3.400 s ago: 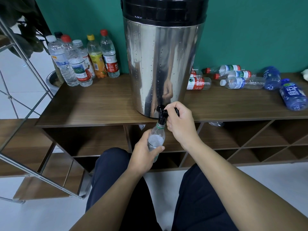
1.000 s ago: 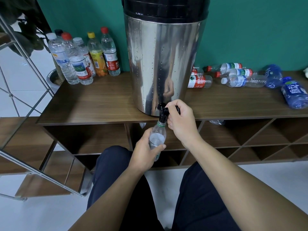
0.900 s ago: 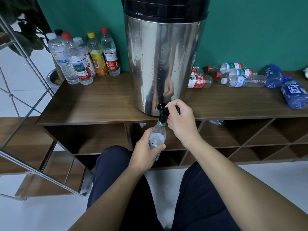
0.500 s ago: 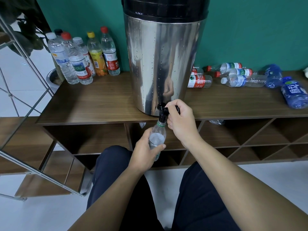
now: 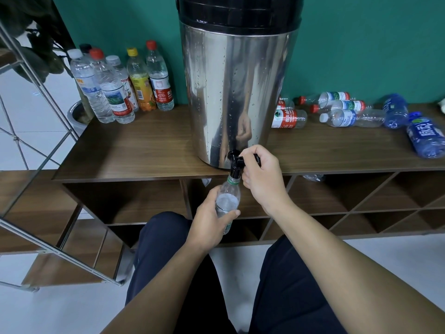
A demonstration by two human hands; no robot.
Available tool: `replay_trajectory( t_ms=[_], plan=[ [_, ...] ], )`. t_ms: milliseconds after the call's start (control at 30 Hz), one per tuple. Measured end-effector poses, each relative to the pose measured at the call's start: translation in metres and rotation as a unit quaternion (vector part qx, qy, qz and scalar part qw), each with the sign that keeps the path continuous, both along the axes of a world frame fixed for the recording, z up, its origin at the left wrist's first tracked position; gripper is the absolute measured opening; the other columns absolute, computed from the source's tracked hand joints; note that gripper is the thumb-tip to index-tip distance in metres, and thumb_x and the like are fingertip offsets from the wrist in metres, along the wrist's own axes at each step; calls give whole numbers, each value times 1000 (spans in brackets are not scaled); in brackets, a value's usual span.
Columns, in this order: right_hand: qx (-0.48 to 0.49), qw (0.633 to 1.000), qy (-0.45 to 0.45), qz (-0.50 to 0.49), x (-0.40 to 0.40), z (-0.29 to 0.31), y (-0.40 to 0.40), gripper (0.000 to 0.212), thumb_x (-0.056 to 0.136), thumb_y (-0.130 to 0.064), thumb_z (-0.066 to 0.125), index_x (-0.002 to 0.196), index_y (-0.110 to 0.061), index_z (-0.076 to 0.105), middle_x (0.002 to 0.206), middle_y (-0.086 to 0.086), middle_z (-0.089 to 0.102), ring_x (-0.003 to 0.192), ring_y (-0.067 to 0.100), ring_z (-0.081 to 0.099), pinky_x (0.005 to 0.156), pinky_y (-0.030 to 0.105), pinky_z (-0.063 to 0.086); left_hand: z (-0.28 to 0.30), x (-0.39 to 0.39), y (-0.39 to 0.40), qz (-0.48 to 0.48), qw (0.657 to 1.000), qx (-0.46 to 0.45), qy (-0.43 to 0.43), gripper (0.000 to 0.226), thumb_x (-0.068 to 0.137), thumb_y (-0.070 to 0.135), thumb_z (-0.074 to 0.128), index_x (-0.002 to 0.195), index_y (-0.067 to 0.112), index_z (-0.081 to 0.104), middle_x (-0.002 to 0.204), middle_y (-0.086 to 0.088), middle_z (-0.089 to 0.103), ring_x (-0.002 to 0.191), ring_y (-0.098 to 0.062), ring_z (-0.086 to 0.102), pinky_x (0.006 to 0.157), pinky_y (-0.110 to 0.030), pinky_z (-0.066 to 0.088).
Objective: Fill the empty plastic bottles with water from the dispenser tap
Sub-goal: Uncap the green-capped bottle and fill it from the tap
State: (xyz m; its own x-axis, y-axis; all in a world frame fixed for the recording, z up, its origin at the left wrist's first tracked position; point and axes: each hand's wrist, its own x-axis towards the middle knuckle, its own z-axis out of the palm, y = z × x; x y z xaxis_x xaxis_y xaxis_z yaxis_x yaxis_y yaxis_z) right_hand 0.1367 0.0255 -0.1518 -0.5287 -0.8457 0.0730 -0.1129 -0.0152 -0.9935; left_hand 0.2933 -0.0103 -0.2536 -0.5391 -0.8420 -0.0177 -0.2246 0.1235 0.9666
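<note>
A tall steel water dispenser (image 5: 237, 92) with a black lid stands on the wooden shelf top (image 5: 134, 150). Its black tap (image 5: 234, 165) juts over the front edge. My left hand (image 5: 212, 220) grips a clear plastic bottle (image 5: 227, 201) upright, its green-ringed neck right under the spout. Water stands high in the bottle. My right hand (image 5: 261, 175) curls round the tap's black lever. Several capped bottles (image 5: 118, 90) stand upright at the back left. Several more bottles (image 5: 346, 112) lie on their sides at the right.
Two blue bottles (image 5: 423, 136) lie near the right end of the shelf top. Open wooden cubbies (image 5: 361, 196) run under the top. A metal rack frame (image 5: 36, 116) slants across the left, with a dark potted plant (image 5: 36, 32) behind it. My knees sit below the tap.
Both hands stay where they were, on the bottle and on the lever. The water level in the bottle has climbed slightly compared with the oldest frame.
</note>
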Motion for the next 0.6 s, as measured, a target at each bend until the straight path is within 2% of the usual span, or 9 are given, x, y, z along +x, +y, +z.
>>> replay_trajectory(
  t_ms=[300, 600],
  plan=[
    [-5, 1000, -10, 0, 1, 1, 1, 20, 114, -25, 57, 101, -14, 66, 59, -12, 47, 54, 8, 42, 54, 29, 36, 2, 1, 1, 0, 1000, -1, 0, 64, 96, 12, 88, 146, 38, 56, 126, 16, 75, 118, 6, 68, 94, -6, 49],
    [-7, 1000, -21, 6, 0, -1, -1, 19, 114, -26, 58, 99, -18, 66, 59, -8, 44, 53, 11, 38, 52, 30, 33, 4, 1, 2, -2, 1000, 7, 8, 61, 96, 9, 87, 146, 33, 59, 124, 14, 76, 114, 6, 69, 93, -6, 48]
  ],
)
